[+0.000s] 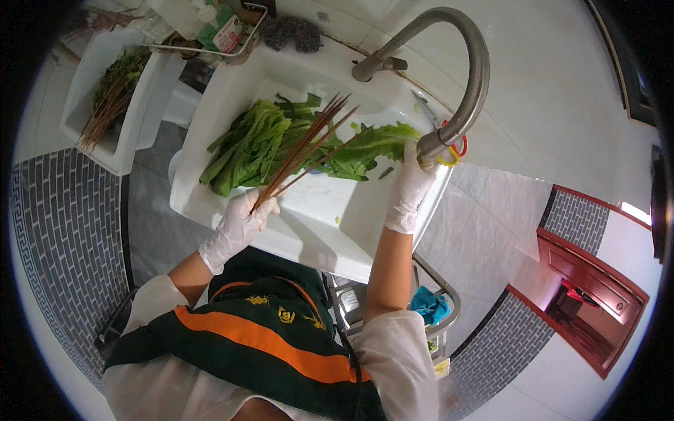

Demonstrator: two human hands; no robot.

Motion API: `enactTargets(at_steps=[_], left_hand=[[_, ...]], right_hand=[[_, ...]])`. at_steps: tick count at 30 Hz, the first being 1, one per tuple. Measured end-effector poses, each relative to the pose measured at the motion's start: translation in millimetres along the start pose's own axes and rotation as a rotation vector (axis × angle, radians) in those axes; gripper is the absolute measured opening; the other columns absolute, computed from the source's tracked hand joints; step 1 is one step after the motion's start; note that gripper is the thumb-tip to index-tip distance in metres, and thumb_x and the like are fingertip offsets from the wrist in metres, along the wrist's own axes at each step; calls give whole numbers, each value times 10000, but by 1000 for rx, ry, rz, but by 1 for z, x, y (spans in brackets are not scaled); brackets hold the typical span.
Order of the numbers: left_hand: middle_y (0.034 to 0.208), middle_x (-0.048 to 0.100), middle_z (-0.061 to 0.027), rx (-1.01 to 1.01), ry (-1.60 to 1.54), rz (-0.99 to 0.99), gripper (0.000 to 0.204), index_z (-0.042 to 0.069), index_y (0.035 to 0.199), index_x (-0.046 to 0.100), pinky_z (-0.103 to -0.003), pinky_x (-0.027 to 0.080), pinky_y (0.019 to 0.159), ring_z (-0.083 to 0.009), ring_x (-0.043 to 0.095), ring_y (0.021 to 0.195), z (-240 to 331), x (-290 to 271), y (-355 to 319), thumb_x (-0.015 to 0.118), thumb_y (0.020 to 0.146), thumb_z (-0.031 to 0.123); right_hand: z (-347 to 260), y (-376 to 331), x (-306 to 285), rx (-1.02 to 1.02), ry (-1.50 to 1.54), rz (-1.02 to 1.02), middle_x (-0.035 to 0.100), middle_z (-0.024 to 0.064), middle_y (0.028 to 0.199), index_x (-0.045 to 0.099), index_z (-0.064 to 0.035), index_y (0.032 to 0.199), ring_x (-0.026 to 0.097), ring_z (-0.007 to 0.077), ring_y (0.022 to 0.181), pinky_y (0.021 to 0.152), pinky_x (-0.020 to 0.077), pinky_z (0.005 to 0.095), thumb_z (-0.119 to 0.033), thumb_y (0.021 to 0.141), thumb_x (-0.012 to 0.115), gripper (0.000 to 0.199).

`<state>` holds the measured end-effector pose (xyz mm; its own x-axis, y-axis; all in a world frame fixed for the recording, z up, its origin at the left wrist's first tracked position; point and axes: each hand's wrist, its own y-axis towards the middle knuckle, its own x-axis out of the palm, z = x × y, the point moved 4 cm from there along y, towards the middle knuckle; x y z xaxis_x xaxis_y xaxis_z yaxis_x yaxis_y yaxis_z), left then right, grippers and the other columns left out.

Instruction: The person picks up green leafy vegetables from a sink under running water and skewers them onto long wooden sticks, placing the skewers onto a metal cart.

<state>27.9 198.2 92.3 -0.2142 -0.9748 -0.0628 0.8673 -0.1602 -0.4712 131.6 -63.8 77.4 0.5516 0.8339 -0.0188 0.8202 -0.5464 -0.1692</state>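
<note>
My left hand [242,223], in a white glove, is closed around a bundle of thin reddish-brown sticks [298,151] that look like skewers. They slant up and to the right over the white sink [291,217]. Beneath the faucet head, my gloved right hand [409,188] pinches the end of a long green lettuce leaf [385,140]; its fingertips are partly hidden. The leaf stretches left toward the sticks, and one stick lies along it. A pile of lettuce leaves [254,137] rests in the left part of the sink, partly behind the sticks.
A curved metal faucet [479,70] arches over the sink's right side. Scissors [460,146] with red and yellow handles lie on the right rim. Dark steel-wool scrubbers [291,34] sit at the back, beside a wire rack [247,43]. A white basin [130,151] at left holds stick-and-leaf bundles.
</note>
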Motion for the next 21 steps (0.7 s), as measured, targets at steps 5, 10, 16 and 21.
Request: enactTargets(at_steps=[5, 10, 16, 21], left_hand=[[709, 578, -9, -69, -102, 64, 229, 29, 1052, 548, -156, 358, 435, -20, 404, 479, 0, 5, -19, 499, 839, 94], [722, 601, -15, -56, -59, 97, 233, 47, 1057, 560, -161, 347, 424, -18, 419, 472, -2, 4, -33, 502, 834, 81], [726, 604, -19, -58, -37, 126, 236, 35, 1057, 558, -157, 342, 413, -21, 421, 465, -7, 4, -40, 505, 831, 79], [734, 609, -30, -85, -117, 130, 228, 24, 1044, 561, -161, 359, 429, -24, 421, 472, -13, 2, -46, 500, 830, 76]], right_hand=[[-10, -25, 5, 49, -3, -75, 593, 30, 789, 588, 39, 948, 513, 64, 718, 660, 415, 187, -37, 771, 580, 192], [-19, -40, 7, -5, -12, -116, 587, 27, 803, 584, 26, 945, 510, 64, 715, 664, 418, 186, -30, 779, 569, 176], [-30, -57, 12, -125, -74, -180, 585, 29, 811, 581, 15, 932, 509, 64, 723, 662, 419, 189, -24, 787, 558, 152], [-37, -70, 17, -196, -189, -217, 571, 13, 828, 568, 16, 941, 503, 66, 738, 684, 406, 185, -24, 798, 549, 149]])
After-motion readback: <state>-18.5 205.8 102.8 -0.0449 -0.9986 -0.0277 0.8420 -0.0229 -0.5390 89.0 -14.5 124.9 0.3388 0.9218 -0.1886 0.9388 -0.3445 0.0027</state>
